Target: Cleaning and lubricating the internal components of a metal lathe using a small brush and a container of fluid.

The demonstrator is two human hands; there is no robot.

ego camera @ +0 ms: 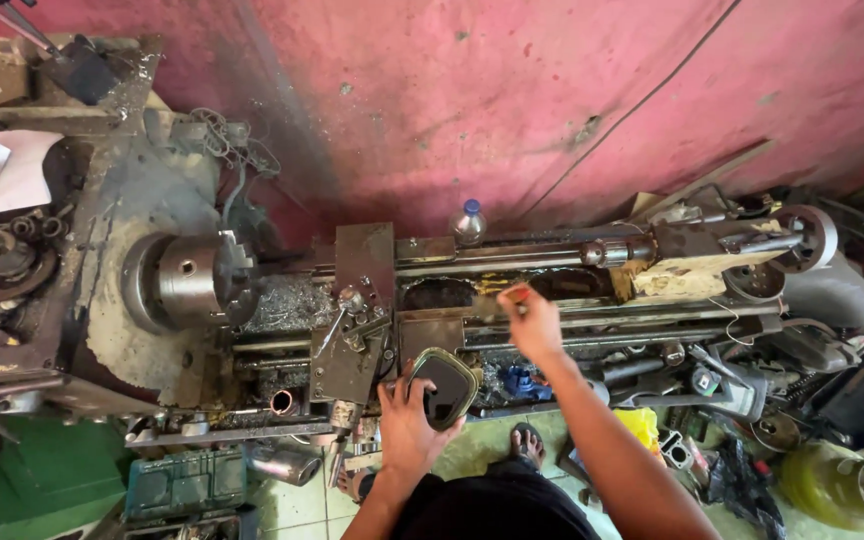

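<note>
Metal: a grimy lathe (512, 300) fills the view.
Left hand (407, 425): fingers grasping a dark rounded tin (444, 385) at the lathe's near edge.
Right hand (532, 322): fingers pinched over the bed; contents unclear.
Progress: chuck (192, 280) empty, nothing mounted.
Around: bottle (469, 222) behind, clutter (752, 410) right.

chuck (190, 281) bare shiny metal; lathe bed (512, 300) grimy, oily.

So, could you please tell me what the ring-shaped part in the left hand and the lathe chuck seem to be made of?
The ring-shaped part, held by the left hand, looks like dull greenish-grey metal, possibly cast; its rim is matte. The chuck looks like bare steel, with a bright grey sheen.
</note>
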